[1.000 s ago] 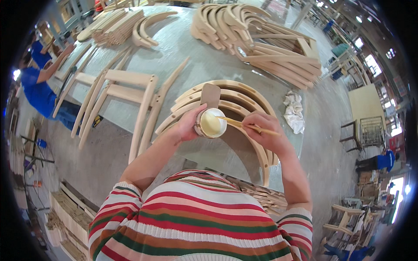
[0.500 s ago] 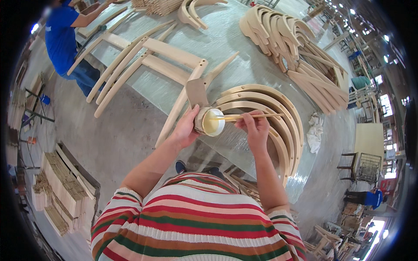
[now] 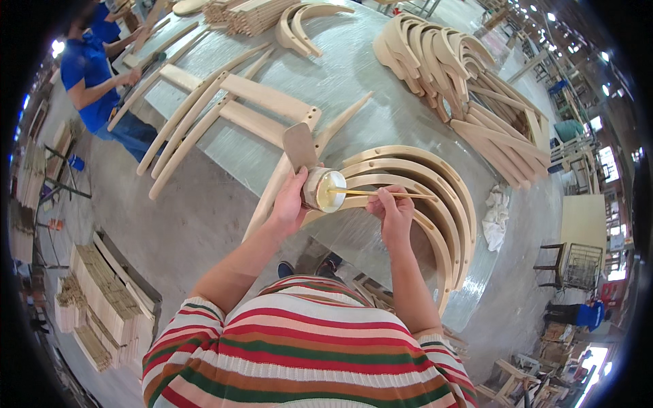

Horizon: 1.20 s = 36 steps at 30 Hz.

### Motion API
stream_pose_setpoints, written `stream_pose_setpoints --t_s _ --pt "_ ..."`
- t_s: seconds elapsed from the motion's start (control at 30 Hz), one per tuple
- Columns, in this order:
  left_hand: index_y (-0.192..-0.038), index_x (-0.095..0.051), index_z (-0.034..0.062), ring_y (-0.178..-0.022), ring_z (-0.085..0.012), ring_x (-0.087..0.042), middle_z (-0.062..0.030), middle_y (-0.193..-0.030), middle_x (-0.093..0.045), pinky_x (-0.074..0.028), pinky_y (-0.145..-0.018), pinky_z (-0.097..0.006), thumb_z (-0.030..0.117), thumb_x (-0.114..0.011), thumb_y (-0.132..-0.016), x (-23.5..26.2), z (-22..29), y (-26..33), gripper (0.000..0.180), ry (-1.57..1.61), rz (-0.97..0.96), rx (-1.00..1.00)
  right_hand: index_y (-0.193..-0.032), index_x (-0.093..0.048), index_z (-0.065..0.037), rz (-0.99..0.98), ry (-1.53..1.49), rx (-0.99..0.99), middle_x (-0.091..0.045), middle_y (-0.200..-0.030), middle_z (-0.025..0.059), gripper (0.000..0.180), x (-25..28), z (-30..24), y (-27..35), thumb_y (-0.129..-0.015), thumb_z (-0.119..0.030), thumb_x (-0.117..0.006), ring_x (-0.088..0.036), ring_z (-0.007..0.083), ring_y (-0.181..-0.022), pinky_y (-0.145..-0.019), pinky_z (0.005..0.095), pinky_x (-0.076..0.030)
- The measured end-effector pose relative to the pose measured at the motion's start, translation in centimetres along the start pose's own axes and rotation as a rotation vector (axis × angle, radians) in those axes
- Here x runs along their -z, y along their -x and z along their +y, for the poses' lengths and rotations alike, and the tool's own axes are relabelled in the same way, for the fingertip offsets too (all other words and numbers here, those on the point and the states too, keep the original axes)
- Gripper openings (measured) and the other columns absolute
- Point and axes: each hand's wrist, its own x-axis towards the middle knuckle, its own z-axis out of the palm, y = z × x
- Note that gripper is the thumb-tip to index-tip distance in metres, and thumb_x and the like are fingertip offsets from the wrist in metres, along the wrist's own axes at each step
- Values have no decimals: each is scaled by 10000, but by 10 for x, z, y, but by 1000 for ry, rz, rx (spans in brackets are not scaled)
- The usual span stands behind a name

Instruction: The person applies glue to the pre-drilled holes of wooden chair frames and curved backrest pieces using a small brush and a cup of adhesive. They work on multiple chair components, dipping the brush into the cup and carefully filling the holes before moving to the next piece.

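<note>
My left hand (image 3: 291, 201) is wrapped round a small cup (image 3: 313, 189) tilted toward me, with pale yellowish stuff and a white inner wall showing at its mouth. A flat brown piece (image 3: 300, 145) rises just beyond that hand; whether it is joined to the cup I cannot tell. Between the fingertips of my right hand (image 3: 392, 209) is a thin yellow stick (image 3: 354, 192), its left end inside the cup's mouth. Beneath and beyond the right hand lie several curved wooden pieces (image 3: 445, 178), nested in arcs, with holes along them.
Wooden chair frames (image 3: 269, 95) lie left of centre on the film-covered table (image 3: 343, 61). Curved parts (image 3: 422, 47) are piled far right, near a white cloth (image 3: 495, 216). A co-worker in blue (image 3: 88, 78) stands far left. Stacked boards (image 3: 102, 292) sit on the floor.
The cup and my left hand have shifted slightly left. My right hand has moved a little left and lower with the stick. At far left, the co-worker's arms have moved and a second person shows.
</note>
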Motion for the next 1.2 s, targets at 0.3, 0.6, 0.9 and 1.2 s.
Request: stream_pose_setpoints --t_s 0.3,0.6,0.9,1.2 --pt "-1252 -420 57 -1116 -224 -519 -90 -1217 -518 -424 -944 -436 337 -267 -993 -33 -15 -44 411 190 29 44 -847 -536 -63 20 -520 -169 -610 -763 75 34 45 2 -28 -847 -68 -570 -594 153 -676 -636 285 -515" --pt "-1221 -440 44 -1111 -254 -518 -99 -1204 -526 -400 -970 -465 353 -296 -988 -50 -48 -98 413 340 -43 91 -721 -512 -93 278 -521 -277 -539 -642 27 202 56 24 -56 -869 -188 -613 -516 112 -547 -510 278 -463" --pt "-1296 -409 72 -1207 -314 -442 -129 -1327 -432 -358 -994 -538 415 -271 -974 -9 -55 -93 491 422 136 114 -786 -534 -40 193 224 280 -625 -703 75 157 76 -25 -105 -873 -149 -604 -610 118 -594 -532 218 -469" --pt "-1255 -441 39 -1188 -296 -465 -118 -1293 -474 -373 -995 -506 392 -322 -971 42 -54 -40 469 554 162 117 -772 -508 -17 9 918 496 -558 -608 131 178 63 -11 -141 -836 -145 -614 -577 259 -564 -549 339 -453"
